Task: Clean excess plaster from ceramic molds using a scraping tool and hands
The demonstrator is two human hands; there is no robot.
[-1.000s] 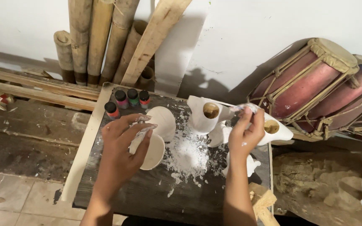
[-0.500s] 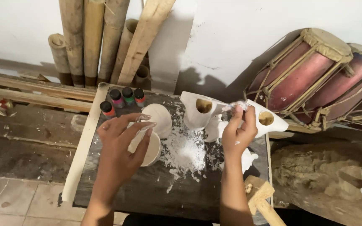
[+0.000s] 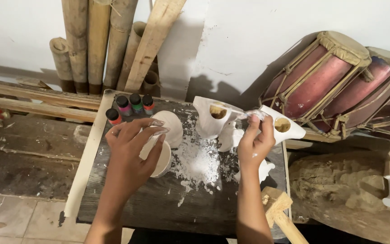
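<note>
I take the dark wooden board (image 3: 159, 208) as my landmark. At its far left corner stand four small paint bottles (image 3: 129, 107) with coloured caps, just beyond my left hand (image 3: 132, 156). That hand is curled around a round white plaster piece (image 3: 161, 160) near the board's left middle, fingers over its top edge, with a second white rounded piece (image 3: 173, 126) touching it on the far side. In the board's centre lies a heap of white plaster crumbs (image 3: 199, 162), between my two hands. My right hand (image 3: 254, 144) is toward the board's right side, fingertips pinched on a small pale tool (image 3: 249, 115) held against a white plaster mask (image 3: 213, 119) at the far edge. A wooden mallet (image 3: 278, 212) lies at the board's near right corner.
</note>
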